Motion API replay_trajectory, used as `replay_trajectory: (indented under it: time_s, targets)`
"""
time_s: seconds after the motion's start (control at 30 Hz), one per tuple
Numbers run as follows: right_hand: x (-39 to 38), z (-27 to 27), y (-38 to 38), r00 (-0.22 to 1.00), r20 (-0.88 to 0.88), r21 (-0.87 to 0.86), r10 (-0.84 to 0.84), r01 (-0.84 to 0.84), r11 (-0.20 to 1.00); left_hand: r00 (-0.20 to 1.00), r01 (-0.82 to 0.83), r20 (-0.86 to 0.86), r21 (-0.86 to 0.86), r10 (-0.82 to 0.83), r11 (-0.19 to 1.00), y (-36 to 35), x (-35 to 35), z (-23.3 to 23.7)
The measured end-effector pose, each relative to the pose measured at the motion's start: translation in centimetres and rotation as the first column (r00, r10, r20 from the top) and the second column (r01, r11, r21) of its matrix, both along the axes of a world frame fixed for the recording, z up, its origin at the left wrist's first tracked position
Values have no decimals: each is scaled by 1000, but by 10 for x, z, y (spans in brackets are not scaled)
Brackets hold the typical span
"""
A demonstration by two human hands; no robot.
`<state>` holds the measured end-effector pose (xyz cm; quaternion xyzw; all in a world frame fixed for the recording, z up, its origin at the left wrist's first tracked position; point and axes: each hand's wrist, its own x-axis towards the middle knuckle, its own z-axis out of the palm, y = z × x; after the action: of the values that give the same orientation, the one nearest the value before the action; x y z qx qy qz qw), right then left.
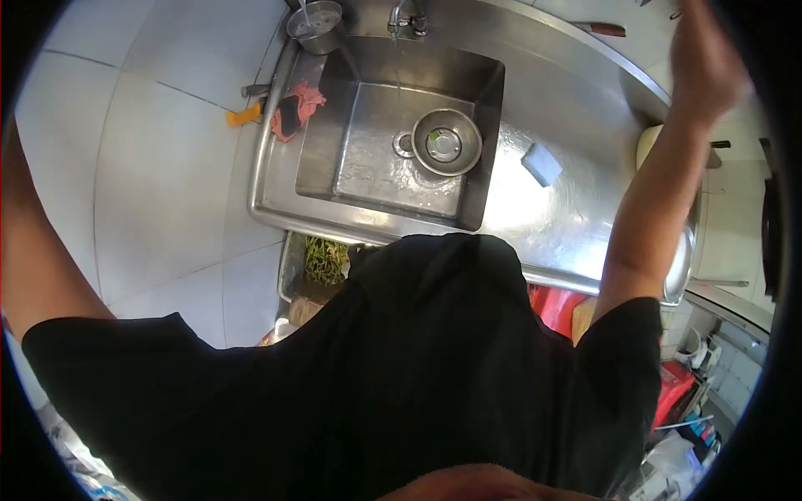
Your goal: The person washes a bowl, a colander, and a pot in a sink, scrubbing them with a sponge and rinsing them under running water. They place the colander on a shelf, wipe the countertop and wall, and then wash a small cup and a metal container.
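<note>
My right hand (708, 71) is raised at the upper right, beyond the steel counter. It is smeared by motion and its fingers run out at the frame's edge, so what it holds, if anything, is hidden. Only my left forearm (46, 259) shows at the left edge; the hand itself is outside the picture. Below me a steel sink (355, 154) has a round metal bowl (424, 159) in it, with a green scrap inside. A thin stream of water falls from the tap (408, 21). A light blue sponge (542, 164) lies on the drainboard, nearer my right arm.
A metal pot (317, 29) stands at the sink's back left corner. A pinkish-red cloth (309, 102) with a dark piece lies on the left rim, beside an orange-yellow object (243, 115). Greens (326, 260) sit below the front edge. A brown-handled tool (607, 29) is at the back.
</note>
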<state>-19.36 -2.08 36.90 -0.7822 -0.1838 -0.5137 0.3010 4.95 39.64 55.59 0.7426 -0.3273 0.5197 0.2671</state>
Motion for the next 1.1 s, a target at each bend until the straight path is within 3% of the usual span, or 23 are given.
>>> replay_trajectory:
  time_s: [0.07,0.1,0.13,0.17,0.2,0.27,0.3,0.33,0.37,0.4,0.47,0.5,0.53,0.6,0.7,0.8,0.83,0.87,0.9,0.93,0.97,1.03,1.1]
  targets:
    - [-12,-90,-46,921,-377,185,-100,181,966,998,16,56,-19,-15,1000,-2,11,-22]
    - [-22,-145,-68,706,-696,202,-133,370,907,996,26,91,-38,-22,999,-1,15,-36]
    - [-31,-203,-85,581,-792,124,-185,451,884,990,42,133,-63,-33,997,-2,18,-53]
    - [-46,-273,-110,494,-861,128,-124,446,886,982,70,180,-101,-51,993,-2,19,-75]
    - [-67,-331,-123,454,-847,-63,-277,433,899,971,116,225,-162,-78,980,-2,16,-102]
    - [-104,-401,-117,237,-775,-423,-586,494,759,930,351,227,-327,-288,877,-13,3,-181]
    - [-120,-431,-116,245,-772,-423,-587,490,762,870,488,171,-430,-463,759,-26,-4,-236]
    - [-131,-454,-114,253,-767,-425,-589,488,763,759,569,86,-569,-645,593,-43,-11,-300]
    - [-138,-473,-108,314,-814,-277,-489,531,801,741,382,-274,-579,-613,720,-75,-24,-367]
    - [-144,-483,-98,374,-843,-125,-387,564,817,545,225,-607,-558,-578,799,-106,-48,-459]
    - [-146,-482,-73,289,-820,-211,-494,650,730,7,-42,-861,-509,-509,860,-152,-102,-623]
    - [-143,-480,-60,280,-804,-214,-524,686,695,8,-67,-938,-345,-346,936,-159,-119,-728]
    - [-139,-481,-51,272,-786,-214,-556,723,657,-69,-60,-967,-240,-244,969,-164,-142,-782]
    - [-136,-488,-40,223,-694,-338,-685,739,583,-179,-173,-978,141,110,975,-185,-177,-831]
    - [-134,-494,-37,216,-683,-347,-698,745,570,-659,-88,-747,187,84,978,-201,-190,-864]
    - [-131,-494,-37,202,-716,-318,-668,757,570,-408,-54,-896,217,176,975,-216,-175,-890]
    - [-130,-494,-38,201,-718,-314,-666,760,569,-336,-75,-933,164,130,984,-223,-158,-872]
    - [-132,-493,-37,196,-722,-308,-664,768,561,-479,-87,-877,99,46,991,-229,-130,-843]
    - [-133,-493,-37,195,-708,-324,-679,765,557,-321,-18,-934,171,156,985,-231,-105,-857]
    - [-132,-494,-38,192,-693,-340,-694,763,550,-75,0,-970,233,232,973,-230,-83,-821]
    - [-133,-494,-39,189,-679,-356,-709,760,544,-97,114,-942,310,321,944,-226,-56,-793]
    - [-133,-493,-42,171,-683,-359,-710,768,530,78,189,-922,388,380,902,-222,-20,-703]
    - [-128,-489,-43,84,-740,-359,-667,790,497,345,220,-867,448,360,867,-215,-1,-675]
